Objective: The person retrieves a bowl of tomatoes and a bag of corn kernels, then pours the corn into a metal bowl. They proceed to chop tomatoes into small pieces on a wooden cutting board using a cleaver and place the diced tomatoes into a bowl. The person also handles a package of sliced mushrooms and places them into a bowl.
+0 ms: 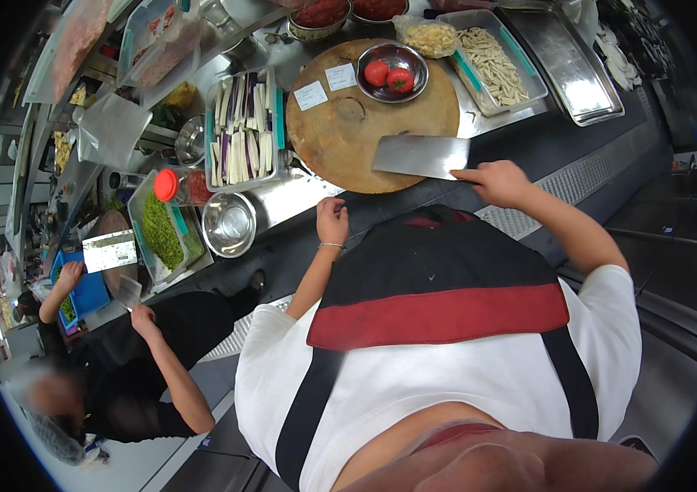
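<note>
My right hand (502, 183) grips the handle of a broad cleaver (419, 155). Its blade lies flat over the near part of a round wooden chopping block (324, 142), pointing left. Just off the block's near edge, by the counter's front, my left hand (332, 222) hangs with fingers loosely curled and nothing visible in it. On the far side of the block stands a steel bowl (364, 90) containing a red tomato (377, 72) and another tomato (401, 80). Two white paper labels (341, 76) bearing writing lie left of the bowl.
Left of the block is a plastic tub of eggplant strips (243, 129); a steel bowl (229, 224) and a red-lidded jar (167, 185) sit nearer. Pale strips (490, 64) fill a container at right, beside a metal tray (570, 67). A co-worker (133, 381) holds two cleavers at far left.
</note>
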### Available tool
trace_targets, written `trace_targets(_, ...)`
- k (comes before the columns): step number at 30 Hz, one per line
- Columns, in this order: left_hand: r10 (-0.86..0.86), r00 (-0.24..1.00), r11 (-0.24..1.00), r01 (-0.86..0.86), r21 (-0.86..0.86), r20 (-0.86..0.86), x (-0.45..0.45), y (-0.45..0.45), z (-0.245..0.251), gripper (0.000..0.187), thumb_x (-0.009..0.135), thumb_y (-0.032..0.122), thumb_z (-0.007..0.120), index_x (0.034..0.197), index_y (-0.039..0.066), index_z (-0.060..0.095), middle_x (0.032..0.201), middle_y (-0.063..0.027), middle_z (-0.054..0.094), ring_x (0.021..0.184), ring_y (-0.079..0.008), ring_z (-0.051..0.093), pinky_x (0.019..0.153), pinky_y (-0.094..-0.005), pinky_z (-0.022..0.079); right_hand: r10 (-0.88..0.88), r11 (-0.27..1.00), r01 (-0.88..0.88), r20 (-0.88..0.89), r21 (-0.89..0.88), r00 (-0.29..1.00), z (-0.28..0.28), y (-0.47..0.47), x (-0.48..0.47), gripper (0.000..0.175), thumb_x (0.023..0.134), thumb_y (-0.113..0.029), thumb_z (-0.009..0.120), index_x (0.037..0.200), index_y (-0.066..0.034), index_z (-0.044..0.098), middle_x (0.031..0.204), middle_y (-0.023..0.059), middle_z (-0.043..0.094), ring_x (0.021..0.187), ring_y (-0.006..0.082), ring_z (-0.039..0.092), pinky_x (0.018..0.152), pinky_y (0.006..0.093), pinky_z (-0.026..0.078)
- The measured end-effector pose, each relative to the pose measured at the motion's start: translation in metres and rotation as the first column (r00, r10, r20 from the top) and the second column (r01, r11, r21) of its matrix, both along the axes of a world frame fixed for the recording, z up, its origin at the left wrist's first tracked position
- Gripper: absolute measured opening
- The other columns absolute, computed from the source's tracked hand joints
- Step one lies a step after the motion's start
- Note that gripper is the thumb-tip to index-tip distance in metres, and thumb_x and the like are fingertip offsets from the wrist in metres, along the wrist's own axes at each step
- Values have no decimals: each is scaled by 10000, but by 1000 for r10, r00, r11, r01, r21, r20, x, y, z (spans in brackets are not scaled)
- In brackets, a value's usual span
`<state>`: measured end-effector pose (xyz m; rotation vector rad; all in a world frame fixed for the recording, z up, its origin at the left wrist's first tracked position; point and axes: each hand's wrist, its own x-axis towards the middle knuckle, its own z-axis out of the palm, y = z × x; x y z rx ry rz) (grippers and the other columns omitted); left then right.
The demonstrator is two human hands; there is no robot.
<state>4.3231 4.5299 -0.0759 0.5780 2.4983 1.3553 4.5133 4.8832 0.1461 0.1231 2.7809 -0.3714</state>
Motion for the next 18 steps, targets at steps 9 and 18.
trace_targets(9,-15,997,995,23,95,-78,-37,15,36,182,860,8,674,1037,17,630,1123,-123,565,855,-223,678,744,-305,573,-192,970,193,-21,149,981,20,58,131,517,832,-108,637,1306,-314,626,809,136,640,754,349,644,678,477,513)
trace_targets(18,-1,891,973,-104,206,454,-112,220,41,304,931,246,668,1138,26,628,905,-161,706,649,-264,696,555,-359,572,-704,710,674,-202,-203,680,-29,0,133,557,849,-110,699,1365,-283,580,1059,145,713,903,373,681,771,439,539)
